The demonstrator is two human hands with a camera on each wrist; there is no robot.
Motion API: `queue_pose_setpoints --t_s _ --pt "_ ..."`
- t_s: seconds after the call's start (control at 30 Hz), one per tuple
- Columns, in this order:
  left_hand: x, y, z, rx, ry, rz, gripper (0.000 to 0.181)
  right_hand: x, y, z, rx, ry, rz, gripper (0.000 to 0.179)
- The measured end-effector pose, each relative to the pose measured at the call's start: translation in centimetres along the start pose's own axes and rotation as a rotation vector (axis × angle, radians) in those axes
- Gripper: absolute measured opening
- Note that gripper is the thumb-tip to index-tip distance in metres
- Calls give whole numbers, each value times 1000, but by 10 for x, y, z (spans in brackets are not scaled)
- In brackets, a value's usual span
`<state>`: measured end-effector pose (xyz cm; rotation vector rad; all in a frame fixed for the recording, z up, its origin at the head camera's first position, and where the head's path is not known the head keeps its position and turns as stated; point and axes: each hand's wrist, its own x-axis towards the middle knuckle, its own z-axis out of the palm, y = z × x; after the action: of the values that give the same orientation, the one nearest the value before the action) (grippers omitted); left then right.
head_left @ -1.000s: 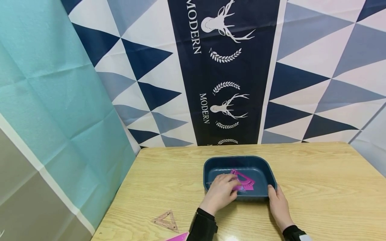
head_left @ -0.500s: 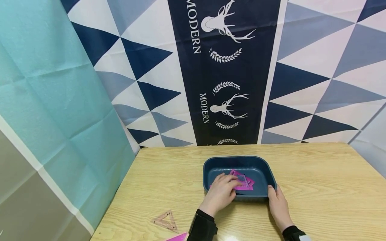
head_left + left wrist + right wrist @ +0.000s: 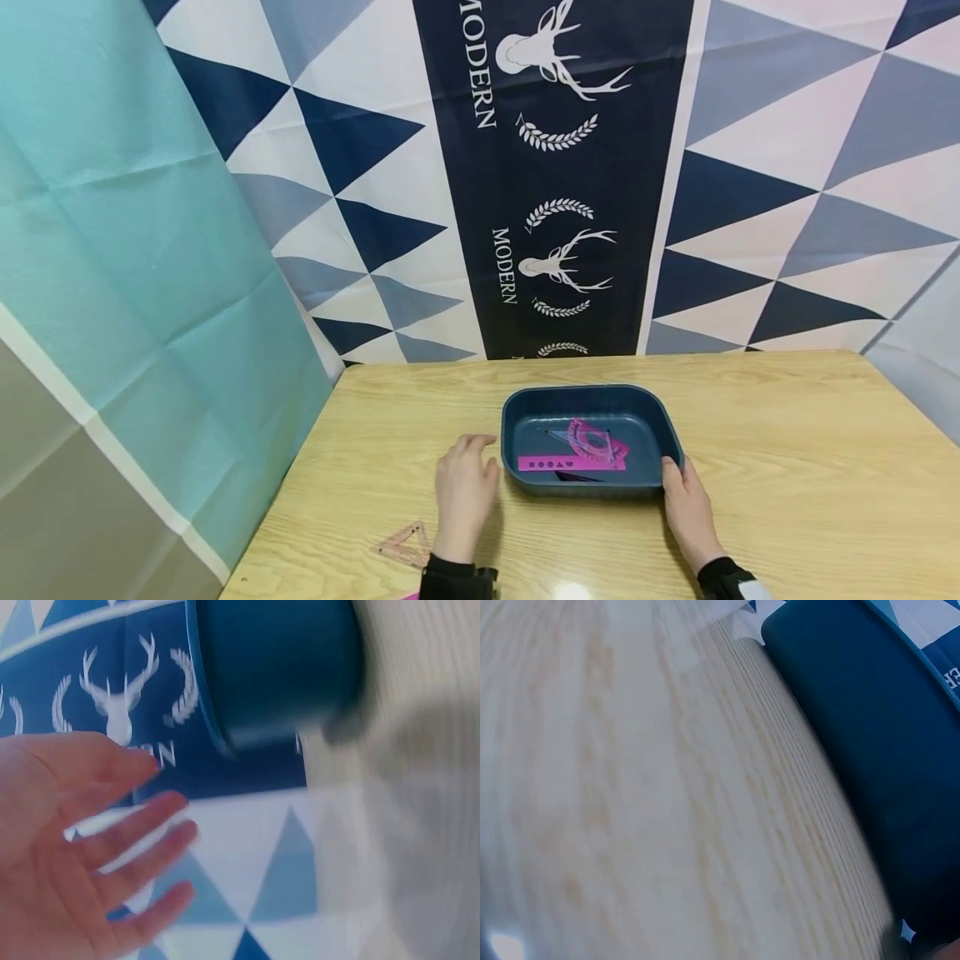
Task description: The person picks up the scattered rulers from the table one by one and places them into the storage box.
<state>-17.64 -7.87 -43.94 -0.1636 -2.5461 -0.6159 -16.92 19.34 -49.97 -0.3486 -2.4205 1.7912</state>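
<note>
My left hand point(image 3: 463, 492) is just outside the left side of a dark blue plastic box point(image 3: 630, 491), holding nothing. In the left wrist view its fingers are spread and relaxed below the box point(image 3: 277, 667). With its thumb over the rim, my right hand point(image 3: 688, 510) grips the box's front right corner. Inside lie a pink ruler point(image 3: 558, 463) near the front wall and a pink protractor point(image 3: 581, 443) partly over other pieces. A bluish clear set square point(image 3: 558, 436) lies behind the ruler. A dark sliver shows in front of it.
A clear pinkish triangular set square point(image 3: 392, 547) lies on the wooden table point(image 3: 810, 467), left of my left forearm. Part of a bright pink piece point(image 3: 409, 597) shows at the bottom edge. Patterned cloth point(image 3: 577, 183) hangs behind the table.
My left hand has come out of the box and moved left, leaving the ruler and protractor in plain view. The right hand keeps its grip on the corner.
</note>
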Motion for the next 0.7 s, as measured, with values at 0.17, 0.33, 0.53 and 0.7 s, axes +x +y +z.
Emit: queue_pose_setpoints --t_s 0.17,0.33,0.53,0.7 --pt "-10 -26 -15 95 -56 -224 26 1 0 -1 -36 -5 2 59" --pt "-20 -45 -27 144 -189 -446 44 1 1 0 -43 -7 18 59" --pt "-30 -61 -37 151 -452 -636 69 0 3 1 -41 -4 13 58" --pt "-36 -70 -38 161 -523 -700 78 1 1 1 -38 1 15 59"
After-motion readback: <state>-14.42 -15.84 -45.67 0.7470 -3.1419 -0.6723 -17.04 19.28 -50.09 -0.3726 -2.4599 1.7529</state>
